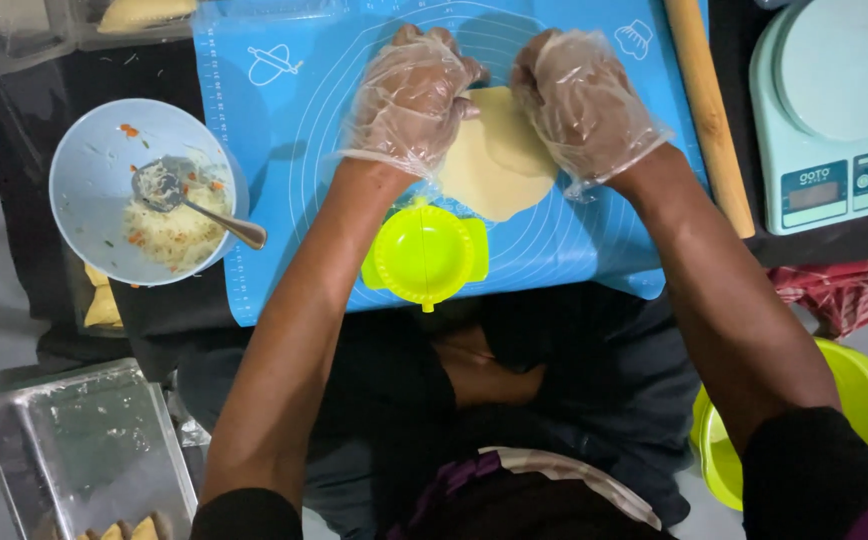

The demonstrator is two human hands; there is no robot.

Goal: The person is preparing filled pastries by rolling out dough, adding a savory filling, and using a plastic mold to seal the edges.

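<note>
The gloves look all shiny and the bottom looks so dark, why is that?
In the head view, light from above glints off the crinkly clear plastic on the left hand and right hand; the blue mat and pale dough are bright and sharp; the lap below lies in shadow; the metal tray shows dull, smeary reflections.
</note>
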